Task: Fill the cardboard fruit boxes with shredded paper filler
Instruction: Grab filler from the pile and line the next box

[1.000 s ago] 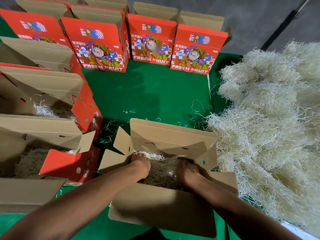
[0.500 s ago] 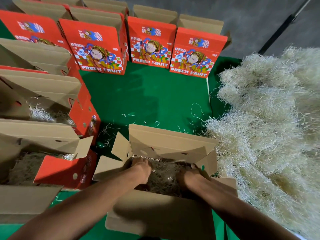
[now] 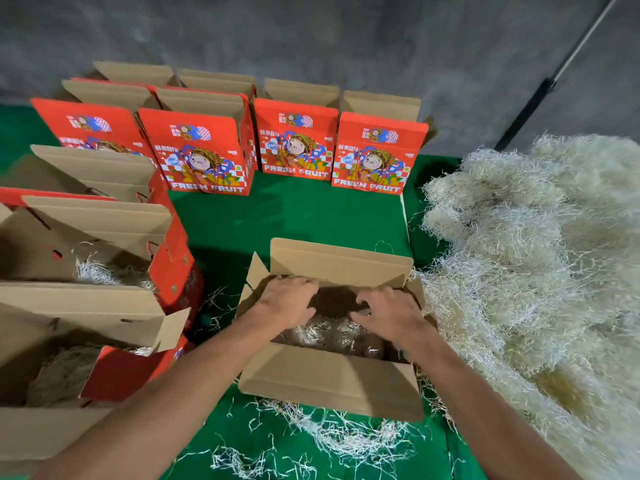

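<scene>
Near open brown cardboard box [image 3: 329,379] holds pale shredded paper filler [image 3: 332,332]; left hand [image 3: 287,303] and right hand [image 3: 389,315], fingers loosely spread and empty, hover over it. Far red printed boxes [image 3: 204,157] appear unfilled.

Green mat [image 3: 298,220] spread flat underfoot, its right edge a pale seam running front to back. Grey concrete wall [image 3: 346,39] behind, rough and mottled. Long dark pole [image 3: 540,98] leaning slantwise at upper right, its upper stretch paler, its foot hidden near the mat's far right corner.
</scene>
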The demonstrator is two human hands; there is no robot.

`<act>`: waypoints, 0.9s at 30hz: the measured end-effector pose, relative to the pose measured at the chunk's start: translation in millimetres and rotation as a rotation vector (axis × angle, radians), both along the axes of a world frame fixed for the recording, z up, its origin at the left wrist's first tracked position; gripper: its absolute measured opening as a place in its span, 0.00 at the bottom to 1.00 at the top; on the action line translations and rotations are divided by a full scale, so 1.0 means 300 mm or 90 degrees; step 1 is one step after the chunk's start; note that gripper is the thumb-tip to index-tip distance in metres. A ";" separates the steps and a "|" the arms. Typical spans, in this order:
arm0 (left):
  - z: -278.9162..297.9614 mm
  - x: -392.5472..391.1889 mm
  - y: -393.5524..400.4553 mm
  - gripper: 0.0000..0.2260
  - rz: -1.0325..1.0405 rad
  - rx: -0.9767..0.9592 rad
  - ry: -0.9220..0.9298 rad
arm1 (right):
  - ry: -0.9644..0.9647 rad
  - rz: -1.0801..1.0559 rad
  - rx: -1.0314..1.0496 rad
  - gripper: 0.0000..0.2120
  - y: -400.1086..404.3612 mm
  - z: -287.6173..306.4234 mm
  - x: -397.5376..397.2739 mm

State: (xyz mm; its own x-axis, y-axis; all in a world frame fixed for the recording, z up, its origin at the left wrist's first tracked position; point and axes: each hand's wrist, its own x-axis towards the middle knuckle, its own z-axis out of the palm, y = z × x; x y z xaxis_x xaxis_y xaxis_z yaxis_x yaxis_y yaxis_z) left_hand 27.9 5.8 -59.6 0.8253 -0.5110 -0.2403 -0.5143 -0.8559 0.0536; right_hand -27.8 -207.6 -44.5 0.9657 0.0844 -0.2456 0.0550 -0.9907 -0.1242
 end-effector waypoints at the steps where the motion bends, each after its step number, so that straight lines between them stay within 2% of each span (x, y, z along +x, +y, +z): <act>1: 0.016 0.000 -0.006 0.20 0.003 -0.031 -0.048 | -0.050 -0.010 -0.006 0.16 -0.015 0.023 -0.005; 4: 0.043 -0.007 -0.028 0.19 0.014 -0.125 -0.156 | -0.175 -0.030 -0.103 0.19 -0.065 0.062 -0.025; 6: 0.043 -0.019 -0.043 0.23 0.033 -0.169 -0.185 | -0.180 -0.065 -0.113 0.26 -0.097 0.063 -0.038; 9: 0.036 -0.052 -0.084 0.31 0.073 -0.219 -0.226 | -0.209 -0.139 0.022 0.31 -0.120 0.055 -0.065; 12: 0.018 -0.078 -0.134 0.39 0.100 -0.249 -0.206 | -0.269 -0.247 0.254 0.34 -0.117 0.045 -0.097; 14: -0.003 -0.090 -0.158 0.43 0.105 -0.239 -0.181 | -0.203 -0.337 0.387 0.40 -0.121 0.050 -0.114; 16: -0.020 -0.099 -0.172 0.44 0.111 -0.214 -0.174 | -0.103 -0.414 0.456 0.37 -0.137 0.048 -0.119; 20: -0.060 -0.124 -0.161 0.45 0.110 -0.188 -0.167 | 0.033 -0.489 0.458 0.21 -0.150 0.000 -0.140; 22: -0.079 -0.131 -0.143 0.45 0.107 -0.178 -0.161 | 0.005 -0.504 0.475 0.14 -0.147 -0.015 -0.135; 27: -0.065 -0.116 -0.105 0.43 0.103 -0.160 -0.136 | -0.060 -0.504 0.477 0.15 -0.106 -0.019 -0.073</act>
